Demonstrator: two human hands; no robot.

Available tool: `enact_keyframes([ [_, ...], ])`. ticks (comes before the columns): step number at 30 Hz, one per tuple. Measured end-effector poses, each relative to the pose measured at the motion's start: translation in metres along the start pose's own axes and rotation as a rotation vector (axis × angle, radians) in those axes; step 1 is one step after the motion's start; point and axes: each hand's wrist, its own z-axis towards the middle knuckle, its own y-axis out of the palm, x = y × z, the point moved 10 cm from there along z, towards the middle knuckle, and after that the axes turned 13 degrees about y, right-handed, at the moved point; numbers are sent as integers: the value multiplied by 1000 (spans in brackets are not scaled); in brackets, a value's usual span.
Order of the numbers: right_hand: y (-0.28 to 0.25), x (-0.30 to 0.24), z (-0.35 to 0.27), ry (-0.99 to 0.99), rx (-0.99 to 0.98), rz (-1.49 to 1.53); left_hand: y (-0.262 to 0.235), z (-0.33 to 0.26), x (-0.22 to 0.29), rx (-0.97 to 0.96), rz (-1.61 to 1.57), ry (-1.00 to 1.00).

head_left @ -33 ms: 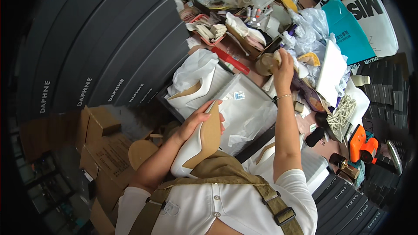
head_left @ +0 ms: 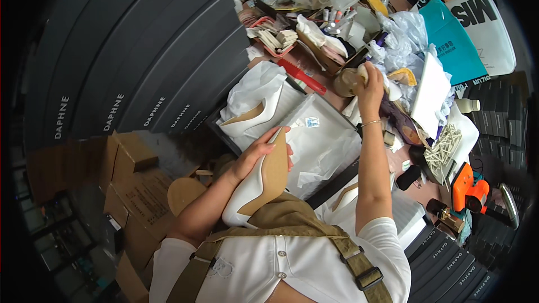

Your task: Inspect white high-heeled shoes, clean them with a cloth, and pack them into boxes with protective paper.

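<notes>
My left hand is wrapped round the pointed front of a white high-heeled shoe, which rests over my lap with its tan sole turned up. Ahead on the right, my right hand is closed on a white wad, perhaps cloth or cotton. A round, brownish translucent jar stands right beside its fingers; whether the wad touches the jar I cannot tell. In front of me lies an open shoebox lined with white tissue paper. The matching white shoe lies at its left with crumpled tissue.
Tall stacked dark shoeboxes rise on the left, above brown cartons. A red tool lies beyond the open box. Bags, bottles and scraps crowd the bench. White sticks and an orange device are on the right.
The whole view has shifted slightly. Both hands keep the same grip and the shoe has not visibly moved.
</notes>
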Motion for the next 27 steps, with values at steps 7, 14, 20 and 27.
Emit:
enact_keyframes([
  [7, -95, 54, -27, 306, 330, 562, 7, -14, 16, 30, -52, 78],
  [14, -91, 121, -62, 584, 517, 1174, 0, -14, 17, 39, -29, 100],
  [20, -46, 10, -11, 0, 189, 3, -3, -18, 20, 126, 65, -12],
  [27, -26, 8, 1, 221, -57, 18, -4, -20, 27, 135, 106, 75],
])
